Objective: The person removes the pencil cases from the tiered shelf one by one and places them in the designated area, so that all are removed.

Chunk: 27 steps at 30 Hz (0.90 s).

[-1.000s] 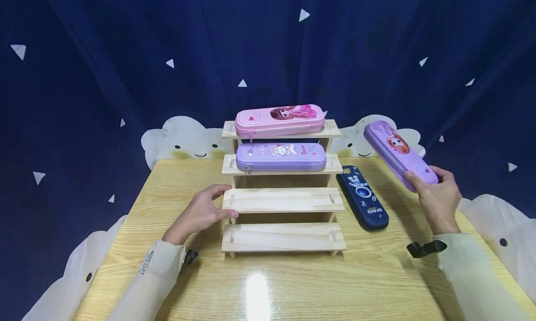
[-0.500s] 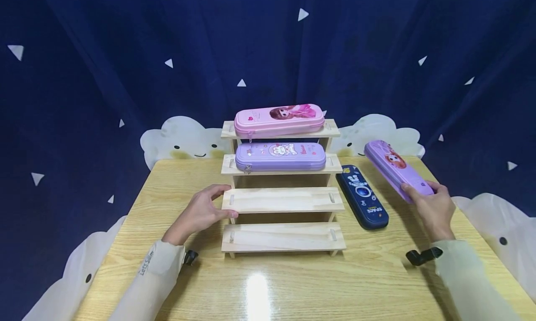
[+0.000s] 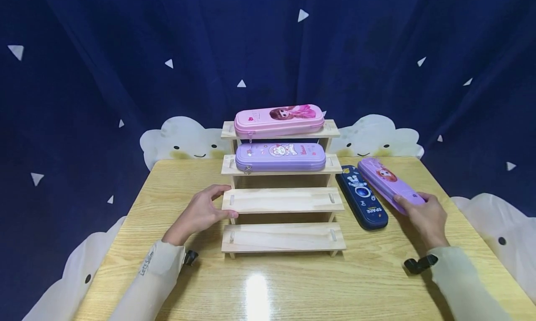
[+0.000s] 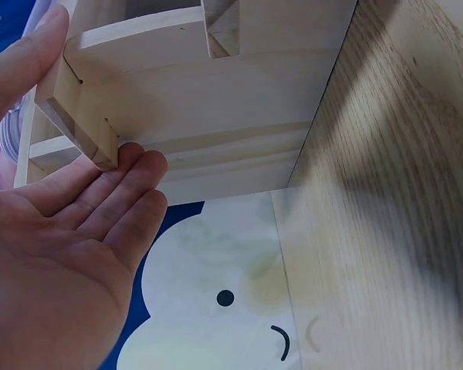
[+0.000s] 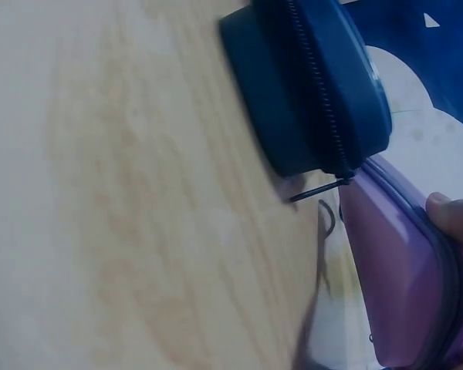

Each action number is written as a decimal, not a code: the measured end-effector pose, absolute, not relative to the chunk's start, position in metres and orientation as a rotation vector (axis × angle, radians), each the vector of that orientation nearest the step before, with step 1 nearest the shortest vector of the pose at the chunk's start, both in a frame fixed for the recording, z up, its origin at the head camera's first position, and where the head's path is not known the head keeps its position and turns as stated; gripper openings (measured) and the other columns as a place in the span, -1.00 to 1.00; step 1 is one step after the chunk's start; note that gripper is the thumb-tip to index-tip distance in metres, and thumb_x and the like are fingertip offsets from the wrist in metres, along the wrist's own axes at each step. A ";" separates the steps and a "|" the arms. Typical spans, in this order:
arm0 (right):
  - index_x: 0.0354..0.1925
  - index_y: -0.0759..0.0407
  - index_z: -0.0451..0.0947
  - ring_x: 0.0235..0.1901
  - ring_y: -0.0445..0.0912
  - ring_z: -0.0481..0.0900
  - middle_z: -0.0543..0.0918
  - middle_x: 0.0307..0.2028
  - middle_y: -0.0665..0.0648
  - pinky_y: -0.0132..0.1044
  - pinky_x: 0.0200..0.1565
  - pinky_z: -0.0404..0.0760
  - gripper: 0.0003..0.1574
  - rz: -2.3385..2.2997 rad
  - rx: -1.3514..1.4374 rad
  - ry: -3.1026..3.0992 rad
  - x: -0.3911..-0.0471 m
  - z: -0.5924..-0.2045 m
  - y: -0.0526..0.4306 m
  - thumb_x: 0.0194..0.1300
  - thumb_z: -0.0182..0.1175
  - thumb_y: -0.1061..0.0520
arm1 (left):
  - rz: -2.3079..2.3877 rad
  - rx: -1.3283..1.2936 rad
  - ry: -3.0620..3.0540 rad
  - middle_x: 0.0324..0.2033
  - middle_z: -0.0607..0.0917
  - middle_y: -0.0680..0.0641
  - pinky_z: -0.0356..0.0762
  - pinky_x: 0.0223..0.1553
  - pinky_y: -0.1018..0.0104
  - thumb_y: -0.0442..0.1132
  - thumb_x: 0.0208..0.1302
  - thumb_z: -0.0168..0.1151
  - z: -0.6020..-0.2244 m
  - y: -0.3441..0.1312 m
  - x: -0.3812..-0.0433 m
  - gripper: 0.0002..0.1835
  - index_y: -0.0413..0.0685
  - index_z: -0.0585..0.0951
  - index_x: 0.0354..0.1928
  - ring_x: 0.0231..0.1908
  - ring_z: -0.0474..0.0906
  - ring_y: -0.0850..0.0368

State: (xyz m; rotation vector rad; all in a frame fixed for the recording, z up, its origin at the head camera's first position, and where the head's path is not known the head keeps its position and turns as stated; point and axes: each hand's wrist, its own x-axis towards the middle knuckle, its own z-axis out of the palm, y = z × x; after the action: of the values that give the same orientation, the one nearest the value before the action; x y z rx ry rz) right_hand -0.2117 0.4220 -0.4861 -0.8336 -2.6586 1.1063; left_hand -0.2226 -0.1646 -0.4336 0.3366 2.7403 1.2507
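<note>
Left hand (image 3: pixel 202 211): gripping the near left end of the wooden rack (image 3: pixel 282 200) at the third tier from the top, thumb above the board, other fingers beneath it. Presumably steadying.

Right hand (image 3: pixel 427 218): grasping the near end of the purple case (image 3: pixel 389 182), thumb on one side, fingers on the other. Case points forward and leftward from the hand, picture side up. Just left of it, on the hand's inner side, the navy case (image 3: pixel 363 198) lies on the table (image 3: pixel 301 284), its far end close to the rack. Contact between purple case and table: uncertain; the head view looks down on it and the right wrist view crops it.

Count: four cases seen, two on the rack, two off. On the rack, both ahead and to the right of the left hand: lilac rabbit case (image 3: pixel 280 157) one tier up from the gripped board, pink case (image 3: pixel 279 119) on the top tier. The lower two tiers, including the gripped one, carry no case.

Progress, judged: about midway whichever way the cases are being shifted, loading or clearing; the present layout does not settle which. Not yet done: purple case not released. Navy case rests free of both hands, as do the two on the rack.
</note>
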 end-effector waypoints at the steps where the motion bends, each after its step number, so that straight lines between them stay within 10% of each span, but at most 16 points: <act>1: 0.53 0.37 0.06 0.37 0.37 0.30 0.30 0.43 0.53 0.30 0.37 0.33 0.38 1.102 -0.828 -2.670 -0.211 -0.487 0.422 0.20 0.18 -0.57 | 1.253 0.339 2.739 0.40 0.49 -0.16 0.39 0.43 -0.19 0.22 -0.11 0.62 -0.434 -0.165 -0.223 -0.01 0.02 0.47 0.38 0.41 0.40 -0.27; 27: 0.41 0.62 0.10 0.13 0.36 0.45 0.40 0.24 0.62 0.26 0.13 0.49 0.17 1.073 -0.532 -2.864 -0.190 -0.488 0.401 0.37 0.20 -0.30 | 1.263 0.353 2.741 0.40 0.50 -0.14 0.37 0.44 -0.18 0.25 -0.13 0.61 -0.435 -0.165 -0.223 -0.01 0.03 0.47 0.37 0.41 0.40 -0.27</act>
State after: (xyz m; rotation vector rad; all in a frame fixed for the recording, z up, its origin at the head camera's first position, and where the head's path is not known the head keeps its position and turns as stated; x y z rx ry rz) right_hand -0.1901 0.4008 -0.4882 -0.5322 -2.8638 1.0734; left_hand -0.2230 -0.1651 -0.4354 0.3528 2.7408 1.2627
